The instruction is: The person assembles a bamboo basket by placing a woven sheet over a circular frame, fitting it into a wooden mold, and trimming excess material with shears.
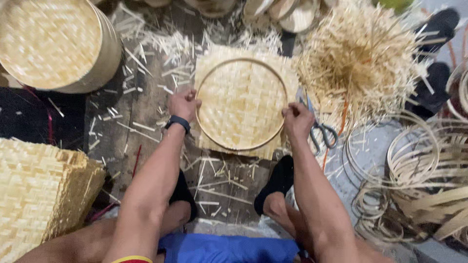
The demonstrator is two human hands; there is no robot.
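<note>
Bamboo hoop (242, 146) on woven mat (243, 104), opposite edges gripped by both hands (184, 104), scissors (319, 131) just beside.

Both arms are bare from the shoulder down, with no sleeves showing. The left hand (183, 104) has a dark band, watch-like in shape, strapped snugly around its wrist. The right hand (297, 121) wears nothing on wrist or fingers. A strip of yellow and red cloth shows at the bottom edge of the view, near the left upper arm. Bright blue shorts cover the lap. Each foot wears a black slipper.
</note>
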